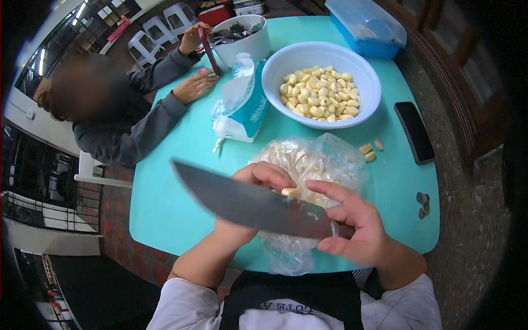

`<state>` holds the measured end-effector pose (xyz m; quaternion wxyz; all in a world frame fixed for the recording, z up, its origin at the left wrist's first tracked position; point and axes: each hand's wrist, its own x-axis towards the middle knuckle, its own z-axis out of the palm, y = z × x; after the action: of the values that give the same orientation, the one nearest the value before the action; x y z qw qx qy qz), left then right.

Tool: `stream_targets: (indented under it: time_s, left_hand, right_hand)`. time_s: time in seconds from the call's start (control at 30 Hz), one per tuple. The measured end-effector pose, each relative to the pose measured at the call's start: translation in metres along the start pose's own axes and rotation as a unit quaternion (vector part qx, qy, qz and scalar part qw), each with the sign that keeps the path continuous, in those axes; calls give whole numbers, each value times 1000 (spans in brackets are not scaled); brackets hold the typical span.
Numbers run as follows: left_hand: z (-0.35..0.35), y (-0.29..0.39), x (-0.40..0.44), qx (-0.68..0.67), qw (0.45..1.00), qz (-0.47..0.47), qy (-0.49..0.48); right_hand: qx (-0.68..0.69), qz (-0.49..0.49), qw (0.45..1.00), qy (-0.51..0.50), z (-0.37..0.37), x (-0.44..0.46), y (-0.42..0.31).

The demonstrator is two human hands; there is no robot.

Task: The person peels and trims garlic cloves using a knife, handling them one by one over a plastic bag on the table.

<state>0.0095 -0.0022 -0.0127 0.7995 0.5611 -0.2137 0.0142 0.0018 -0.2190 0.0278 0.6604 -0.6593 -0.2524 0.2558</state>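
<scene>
A wide kitchen knife (pixel 247 206) lies across the view, its tip to the upper left. My right hand (pixel 357 223) is closed around its handle end, with the index finger stretched along the blade's top. Behind the blade, my left hand (pixel 261 176) pinches a garlic clove (pixel 291 193) against the knife's upper edge; part of that hand is hidden by the blade. Beneath both hands rests a clear plastic bag (pixel 335 159) with pale garlic pieces or skins inside. Beyond it stands a light-blue bowl (pixel 269 91) holding many peeled garlic cloves (pixel 319 93).
Right of the bag lie loose cloves (pixel 367 153), a black phone (pixel 415 132) and coins (pixel 422 204). A tissue pack (pixel 242 110), a white tub (pixel 242 41) of cutlery and a blue lidded box (pixel 366 27) stand farther back. Another person (pixel 132 115) sits at the left holding a phone (pixel 209 52).
</scene>
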Motion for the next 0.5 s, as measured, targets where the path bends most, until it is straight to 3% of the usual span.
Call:
stream_targets:
  time_s: [0.03, 0.27, 0.5]
  left_hand:
    - [-1, 2, -1, -58, 997, -45, 7]
    - [0, 3, -2, -51, 996, -69, 1]
    - [-4, -4, -3, -66, 996, -52, -13]
  right_hand:
    - [-39, -15, 999, 0, 0, 0, -1]
    - [-163, -129, 977, 46, 7, 5, 9]
    - [-169, -116, 978, 36, 5, 4, 10]
